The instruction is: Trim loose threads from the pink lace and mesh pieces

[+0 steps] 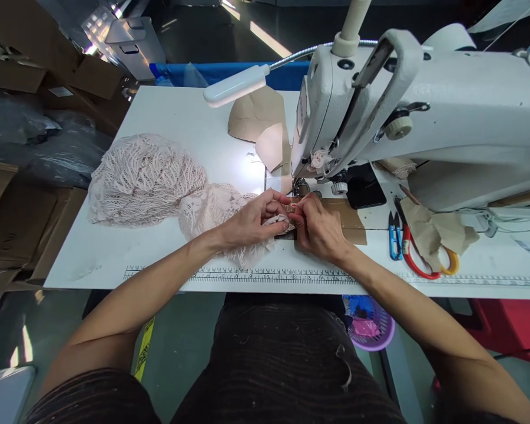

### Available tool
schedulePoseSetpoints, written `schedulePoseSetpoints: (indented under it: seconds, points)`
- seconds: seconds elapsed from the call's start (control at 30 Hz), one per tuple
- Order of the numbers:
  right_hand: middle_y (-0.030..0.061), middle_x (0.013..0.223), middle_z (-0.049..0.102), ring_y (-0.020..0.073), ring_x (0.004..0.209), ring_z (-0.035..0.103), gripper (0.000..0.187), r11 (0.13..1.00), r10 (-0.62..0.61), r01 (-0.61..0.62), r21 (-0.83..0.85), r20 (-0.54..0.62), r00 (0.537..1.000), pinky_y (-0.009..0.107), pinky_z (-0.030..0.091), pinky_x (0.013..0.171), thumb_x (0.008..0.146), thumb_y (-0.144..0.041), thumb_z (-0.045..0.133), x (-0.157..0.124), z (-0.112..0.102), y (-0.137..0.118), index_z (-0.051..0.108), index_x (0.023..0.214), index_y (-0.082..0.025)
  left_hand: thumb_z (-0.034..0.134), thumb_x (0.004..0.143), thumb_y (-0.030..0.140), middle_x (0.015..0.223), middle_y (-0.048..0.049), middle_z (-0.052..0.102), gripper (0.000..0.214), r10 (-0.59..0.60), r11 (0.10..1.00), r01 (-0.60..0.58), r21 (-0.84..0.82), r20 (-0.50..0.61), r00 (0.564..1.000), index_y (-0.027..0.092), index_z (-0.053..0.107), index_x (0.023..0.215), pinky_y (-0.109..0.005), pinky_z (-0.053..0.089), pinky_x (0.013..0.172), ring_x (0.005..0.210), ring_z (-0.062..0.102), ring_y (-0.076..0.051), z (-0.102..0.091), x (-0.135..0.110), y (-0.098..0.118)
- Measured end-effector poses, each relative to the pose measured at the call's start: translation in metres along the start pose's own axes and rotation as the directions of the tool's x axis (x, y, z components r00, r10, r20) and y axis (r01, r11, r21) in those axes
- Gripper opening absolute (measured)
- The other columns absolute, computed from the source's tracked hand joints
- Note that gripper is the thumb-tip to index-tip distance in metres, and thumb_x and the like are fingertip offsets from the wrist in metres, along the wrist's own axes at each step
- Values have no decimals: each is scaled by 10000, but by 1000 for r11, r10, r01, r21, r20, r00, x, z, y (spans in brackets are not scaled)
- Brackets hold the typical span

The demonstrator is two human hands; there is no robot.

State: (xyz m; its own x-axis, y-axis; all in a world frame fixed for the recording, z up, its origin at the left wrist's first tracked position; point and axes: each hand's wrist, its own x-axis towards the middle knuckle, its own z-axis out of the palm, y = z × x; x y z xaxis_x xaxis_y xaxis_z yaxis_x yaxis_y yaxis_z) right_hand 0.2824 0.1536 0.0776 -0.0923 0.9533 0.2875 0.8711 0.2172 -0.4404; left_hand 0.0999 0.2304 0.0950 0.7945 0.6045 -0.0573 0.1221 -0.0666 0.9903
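Observation:
Both hands are close together just in front of the needle area of a white sewing machine [318, 106]. My left hand [258, 221] is closed on the end of a strip of pale pink lace [221, 203], its thumb and fingers pinching the edge. My right hand [320, 229] pinches at the same edge from the other side, fingertips nearly meeting the left ones. The fingers hide most of the gripped part. Leftward, the lace runs back into a large bunched pile [145, 176]. Brown card [348, 221] lies under and beside my right hand.
A lit lamp [236, 85] reaches over brown paper patterns [260, 115] and a pink piece [270, 146]. On the right lie a black phone [365, 185], blue thread snips [395, 238] and red-and-yellow-handled scissors [417, 265]. A printed ruler [265, 275] runs along the table's front edge.

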Motion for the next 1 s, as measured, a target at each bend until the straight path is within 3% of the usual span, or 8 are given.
schedulePoseSetpoints:
  seconds: [0.17, 0.3, 0.4, 0.5, 0.67, 0.73, 0.8, 1.0]
  points:
    - [152, 1015, 617, 182, 662, 489, 30, 992, 18, -17, -124, 10, 1000, 314, 253, 516, 914, -209, 518, 1, 6, 1, 512, 932, -186, 690, 862, 251, 952, -58, 724, 437, -3, 1000, 3, 2, 29, 1000, 151, 520, 1252, -349, 546, 869, 905, 678, -157, -2, -2, 3]
    - [156, 959, 617, 195, 652, 490, 59, 989, 80, -82, -119, -19, 997, 326, 269, 531, 936, -226, 490, 4, 6, 9, 525, 930, -179, 701, 850, 247, 851, -6, 671, 468, -4, 1000, 3, 5, 145, 989, 148, 534, 1276, -324, 547, 810, 810, 648, -131, 0, -6, 4]
    - [140, 929, 615, 199, 661, 508, 88, 997, 76, -76, 7, -35, 997, 336, 307, 556, 943, -268, 493, 7, 0, 15, 510, 920, -184, 713, 839, 270, 889, -33, 679, 349, -14, 1000, 13, 11, 96, 995, 151, 609, 1150, -312, 548, 774, 822, 652, -138, 1, -6, 2]
    - [60, 783, 591, 168, 623, 505, 136, 957, 85, -72, 282, -34, 996, 318, 351, 558, 957, -318, 511, 10, -9, 18, 481, 885, -207, 707, 854, 303, 932, -62, 692, 250, -35, 999, 34, 11, 42, 999, 158, 646, 1048, -292, 540, 718, 825, 659, -144, -1, -5, 1]
    - [-34, 654, 520, 116, 538, 466, 266, 722, 104, -244, 648, 248, 963, 254, 360, 484, 972, -474, 573, 11, -22, 21, 557, 1008, -211, 718, 866, 359, 875, -53, 698, 358, -104, 995, 104, 10, 1, 995, 149, 587, 1123, -290, 522, 683, 793, 676, -157, -6, -7, 1]
    - [-27, 677, 543, 120, 574, 488, 330, 673, 49, -271, 688, 323, 945, 254, 380, 503, 951, -498, 612, 11, -23, 21, 596, 1091, -200, 731, 862, 383, 874, -56, 707, 419, -126, 992, 126, 14, -13, 992, 148, 550, 1158, -302, 524, 703, 825, 691, -176, -6, -8, 2]
    - [-11, 714, 578, 122, 602, 494, 362, 676, 2, -266, 687, 359, 933, 265, 399, 533, 919, -496, 662, 10, -21, 20, 636, 1109, -189, 740, 860, 410, 878, -61, 719, 456, -128, 992, 128, 11, -14, 992, 151, 526, 1168, -306, 521, 714, 839, 699, -183, -5, -8, 3]
    - [49, 871, 663, 130, 686, 542, 255, 704, -55, -172, 689, 294, 954, 288, 444, 614, 908, -431, 682, 10, -14, 21, 698, 899, -177, 766, 839, 407, 812, -38, 716, 470, -110, 992, 111, 54, -23, 994, 151, 533, 1156, -263, 487, 658, 729, 674, -142, -4, -6, 3]
